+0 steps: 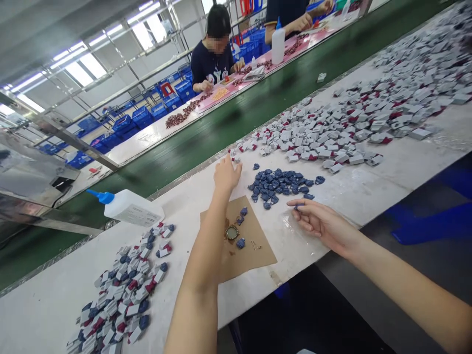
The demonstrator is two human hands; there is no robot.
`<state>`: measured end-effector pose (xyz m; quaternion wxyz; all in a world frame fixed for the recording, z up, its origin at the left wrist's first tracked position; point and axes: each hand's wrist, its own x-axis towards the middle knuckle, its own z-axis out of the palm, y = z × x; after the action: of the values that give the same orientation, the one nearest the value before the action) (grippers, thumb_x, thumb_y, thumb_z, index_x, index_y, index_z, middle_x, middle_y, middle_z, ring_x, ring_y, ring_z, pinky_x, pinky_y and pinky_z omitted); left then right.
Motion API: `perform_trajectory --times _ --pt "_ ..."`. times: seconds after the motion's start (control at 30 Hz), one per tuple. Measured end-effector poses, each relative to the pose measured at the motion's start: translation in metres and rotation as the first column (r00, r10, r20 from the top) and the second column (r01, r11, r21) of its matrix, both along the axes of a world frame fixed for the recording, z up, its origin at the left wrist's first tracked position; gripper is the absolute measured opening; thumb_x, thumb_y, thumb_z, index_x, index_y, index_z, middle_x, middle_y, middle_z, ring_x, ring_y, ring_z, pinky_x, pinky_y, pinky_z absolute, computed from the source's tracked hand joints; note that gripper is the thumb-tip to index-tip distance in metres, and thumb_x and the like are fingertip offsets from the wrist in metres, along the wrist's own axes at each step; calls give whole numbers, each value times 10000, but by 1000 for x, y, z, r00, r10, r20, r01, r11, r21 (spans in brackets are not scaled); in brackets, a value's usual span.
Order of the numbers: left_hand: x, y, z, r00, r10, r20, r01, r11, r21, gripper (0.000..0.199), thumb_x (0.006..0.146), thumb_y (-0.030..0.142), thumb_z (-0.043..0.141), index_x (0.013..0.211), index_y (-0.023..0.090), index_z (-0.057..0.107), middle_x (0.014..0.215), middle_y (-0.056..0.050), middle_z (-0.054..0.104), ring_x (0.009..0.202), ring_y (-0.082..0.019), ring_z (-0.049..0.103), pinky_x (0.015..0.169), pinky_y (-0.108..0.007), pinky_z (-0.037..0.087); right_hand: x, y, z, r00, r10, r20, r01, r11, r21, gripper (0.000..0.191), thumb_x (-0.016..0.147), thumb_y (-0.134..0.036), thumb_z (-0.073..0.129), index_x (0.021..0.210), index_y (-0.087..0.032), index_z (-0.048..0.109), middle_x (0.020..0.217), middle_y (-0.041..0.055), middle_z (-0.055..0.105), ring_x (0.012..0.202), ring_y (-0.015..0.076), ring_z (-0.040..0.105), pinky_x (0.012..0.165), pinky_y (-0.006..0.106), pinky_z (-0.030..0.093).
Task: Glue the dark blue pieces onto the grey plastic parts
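Note:
My left hand (226, 176) reaches to the far side of the table, with thumb and fingers apart. Its fingertips are at a small grey-and-red piece (235, 157) near the edge of a large heap; whether they touch it I cannot tell. My right hand (319, 222) pinches a small dark blue piece (297, 207) between thumb and fingers. Just beyond it lies a pile of similar dark blue pieces (276, 183). Between my arms is a brown cardboard sheet (258, 258), carrying a round dish with a beaded rim (232, 232) and a few blue pieces (241, 243).
A large heap of grey-and-red pieces (354, 123) spreads to the right. Pieces with blue ends (125, 290) are piled at left. A white bottle with a blue nozzle (132, 207) stands behind them. Across the green conveyor belt (206, 132), a person (216, 59) works.

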<state>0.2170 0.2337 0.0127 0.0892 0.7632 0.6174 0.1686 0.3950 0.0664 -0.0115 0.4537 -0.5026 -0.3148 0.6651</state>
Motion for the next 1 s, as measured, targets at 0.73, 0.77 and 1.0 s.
perform_trajectory --times 0.73,0.77,1.0 --pt "-85 -168 32 175 389 904 96 907 -409 354 756 495 510 877 162 511 686 40 373 438 -10 265 347 -126 145 -47 -4 6 869 35 493 -292 842 454 309 813 -388 477 1041 -230 614 1017 76 541 604 112 521 476 256 465" --pt "-88 -177 30 114 402 909 75 909 -411 313 746 430 563 905 165 511 698 40 393 453 -7 305 351 -115 166 -52 -4 6 853 42 520 -324 824 465 321 825 -370 460 1083 -233 594 1030 79 544 651 127 545 504 263 483" --pt "-97 -214 15 -27 374 927 -48 926 -375 250 757 309 599 940 191 476 1018 -71 609 950 -161 573 653 -220 468 -74 -3 23 741 2 671 -434 764 477 295 798 -334 515 1063 -213 559 979 53 647 865 191 613 710 304 528"
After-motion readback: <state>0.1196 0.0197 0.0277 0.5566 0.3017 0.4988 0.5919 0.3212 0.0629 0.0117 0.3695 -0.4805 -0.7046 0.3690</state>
